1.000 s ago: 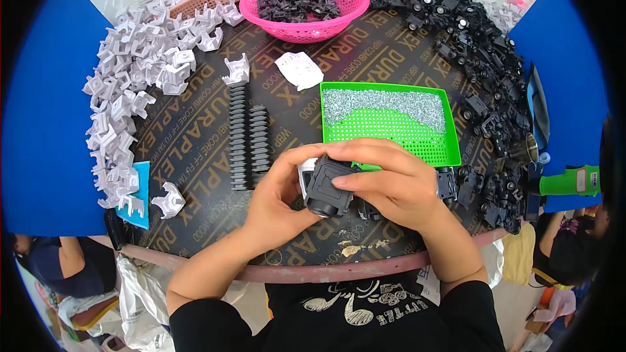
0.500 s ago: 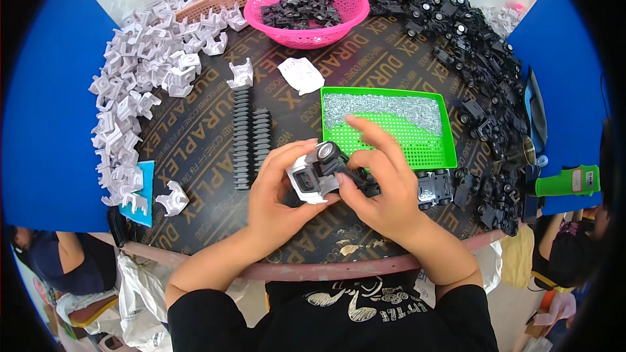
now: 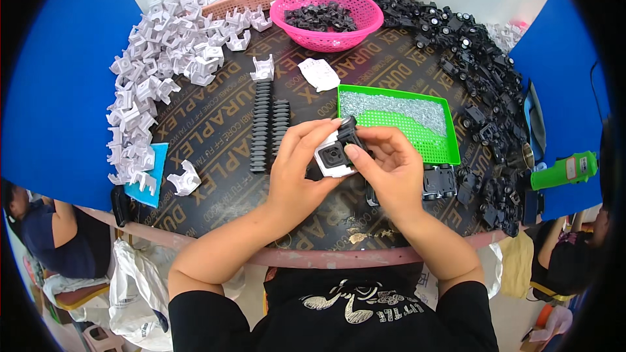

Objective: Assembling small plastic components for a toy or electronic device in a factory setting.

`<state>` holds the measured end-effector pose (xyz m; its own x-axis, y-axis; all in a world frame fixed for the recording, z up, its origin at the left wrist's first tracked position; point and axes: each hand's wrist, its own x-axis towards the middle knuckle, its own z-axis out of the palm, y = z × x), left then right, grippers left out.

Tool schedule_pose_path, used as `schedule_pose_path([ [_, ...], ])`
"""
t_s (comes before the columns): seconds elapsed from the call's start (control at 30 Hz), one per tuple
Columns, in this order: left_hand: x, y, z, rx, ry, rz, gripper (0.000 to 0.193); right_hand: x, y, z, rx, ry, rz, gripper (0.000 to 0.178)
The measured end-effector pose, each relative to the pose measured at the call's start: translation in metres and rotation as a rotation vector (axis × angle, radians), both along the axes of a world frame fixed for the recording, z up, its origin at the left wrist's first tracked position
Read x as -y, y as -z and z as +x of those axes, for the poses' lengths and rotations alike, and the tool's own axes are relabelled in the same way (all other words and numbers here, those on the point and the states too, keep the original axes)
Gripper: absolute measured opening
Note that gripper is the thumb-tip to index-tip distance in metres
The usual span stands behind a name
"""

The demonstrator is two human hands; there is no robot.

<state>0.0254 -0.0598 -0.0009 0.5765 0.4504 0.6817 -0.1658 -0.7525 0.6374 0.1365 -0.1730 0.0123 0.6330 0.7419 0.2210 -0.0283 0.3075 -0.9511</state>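
Note:
Over the middle of the table I hold a white plastic toy-car shell (image 3: 330, 168) together with a black wheeled chassis (image 3: 348, 134). My left hand (image 3: 293, 176) is closed around the shell's left side. From the other side, my right hand (image 3: 399, 168) grips the chassis with its thumb pressed on the front and its fingers curled behind. A black square recess faces up from the shell. My fingers partly hide where the two parts meet. Just beyond my right hand lies a green perforated tray (image 3: 391, 124) with many small silver screws or pins.
White shells (image 3: 140, 85) pile along the left, near a blue cloth (image 3: 149, 182). Black chassis (image 3: 486, 91) heap along the right, beside a green power screwdriver (image 3: 564, 171). A pink basket (image 3: 326, 40) of black parts stands behind. Two rows of stacked black parts (image 3: 261, 130) lie left of the tray.
The shell and chassis have been turned in my hands, so the recess now faces up more. My right index finger, stretched out before, has curled in. The whole view has shifted slightly.

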Motion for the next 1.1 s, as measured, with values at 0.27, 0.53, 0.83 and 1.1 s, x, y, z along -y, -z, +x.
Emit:
schedule_pose_path([
  [0.27, 0.014, -0.006, 0.004, -0.054, -0.068, 0.046, 0.070, -0.004, 0.013, -0.005, -0.040, 0.111, 0.187, 0.023],
  [0.53, 0.011, -0.002, 0.012, -0.069, -0.152, 0.103, 0.074, 0.002, 0.003, 0.003, 0.236, 0.119, -0.014, 0.028],
  [0.83, 0.000, -0.003, 0.011, -0.071, -0.019, 0.090, 0.076, 0.007, 0.006, 0.022, 0.483, 0.066, 0.037, 0.035],
  [1.1, 0.002, -0.008, 0.010, -0.030, -0.015, 0.170, 0.075, 0.009, 0.009, 0.020, 0.168, -0.079, 0.161, 0.035],
])
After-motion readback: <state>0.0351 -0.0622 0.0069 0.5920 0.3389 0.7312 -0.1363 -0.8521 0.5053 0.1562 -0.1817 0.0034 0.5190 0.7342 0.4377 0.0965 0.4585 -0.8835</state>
